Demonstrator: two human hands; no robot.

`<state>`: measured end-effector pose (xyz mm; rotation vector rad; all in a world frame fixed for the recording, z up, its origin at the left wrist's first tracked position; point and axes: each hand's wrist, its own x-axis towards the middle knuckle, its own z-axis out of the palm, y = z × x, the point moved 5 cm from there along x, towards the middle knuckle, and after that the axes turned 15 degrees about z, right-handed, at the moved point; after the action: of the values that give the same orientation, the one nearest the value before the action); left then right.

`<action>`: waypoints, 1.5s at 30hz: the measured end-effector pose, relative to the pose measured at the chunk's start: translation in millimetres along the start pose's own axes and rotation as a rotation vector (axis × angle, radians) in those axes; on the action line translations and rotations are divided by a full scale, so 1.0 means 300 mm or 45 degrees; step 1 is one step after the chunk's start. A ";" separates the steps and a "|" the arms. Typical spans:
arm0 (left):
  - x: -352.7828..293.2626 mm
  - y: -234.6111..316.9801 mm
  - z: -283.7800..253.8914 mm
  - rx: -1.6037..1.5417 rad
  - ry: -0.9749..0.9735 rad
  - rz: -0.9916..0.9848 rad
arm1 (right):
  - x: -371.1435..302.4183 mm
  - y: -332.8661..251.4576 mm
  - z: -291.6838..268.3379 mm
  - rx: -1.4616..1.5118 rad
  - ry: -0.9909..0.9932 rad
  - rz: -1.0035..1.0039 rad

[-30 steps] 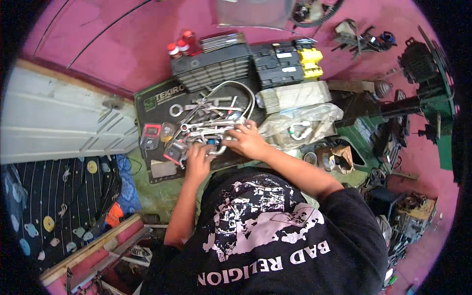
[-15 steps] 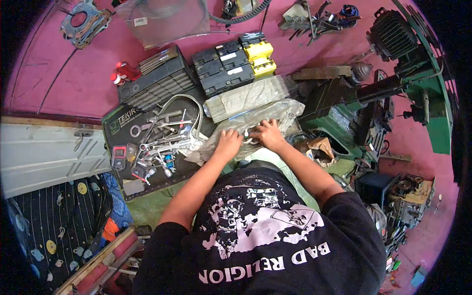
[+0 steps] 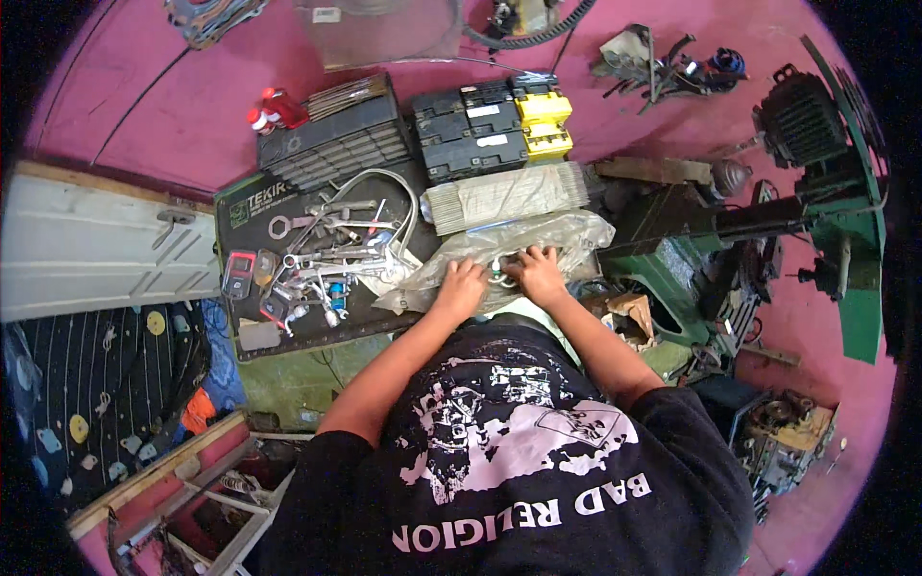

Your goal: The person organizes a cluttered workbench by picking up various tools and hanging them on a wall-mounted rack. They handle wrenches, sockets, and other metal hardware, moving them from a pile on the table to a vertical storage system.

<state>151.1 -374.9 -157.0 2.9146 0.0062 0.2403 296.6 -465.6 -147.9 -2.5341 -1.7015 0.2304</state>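
Note:
A crumpled translucent plastic bag (image 3: pixel 571 233) lies across the near edge of the bench, in front of my body. My left hand (image 3: pixel 463 288) grips the bag's near side with its fingers curled into the film. Close to its right, my right hand (image 3: pixel 536 276) pinches the bag with bent fingers. Between the hands shows a small pale, curved thing (image 3: pixel 501 276), too small to name and partly covered. Just beyond the bag rests a ribbed, pale stack of flat pieces (image 3: pixel 509 200). Loose spanners and sockets (image 3: pixel 336 264) are heaped left of my left hand.
Black and yellow batteries (image 3: pixel 471 130) stand at the back, beside a dark slatted crate (image 3: pixel 336 134) with red bottles (image 3: pixel 281 108). A green machine (image 3: pixel 663 254) occupies the right. A white door (image 3: pixel 106 240) borders the bench on the left.
The view has shifted, so the bench sits a little farther right in it. Both hands stay on the bag, with only a slight shift of the fingers.

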 end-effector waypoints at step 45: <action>-0.779 -0.388 -0.536 -0.600 0.409 -0.492 | -0.004 -0.903 -0.188 0.284 0.169 -0.184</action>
<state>-103.9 -231.8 -64.9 2.3210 0.4874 0.5526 58.4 -362.9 -51.5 -2.2080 -1.6948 0.2224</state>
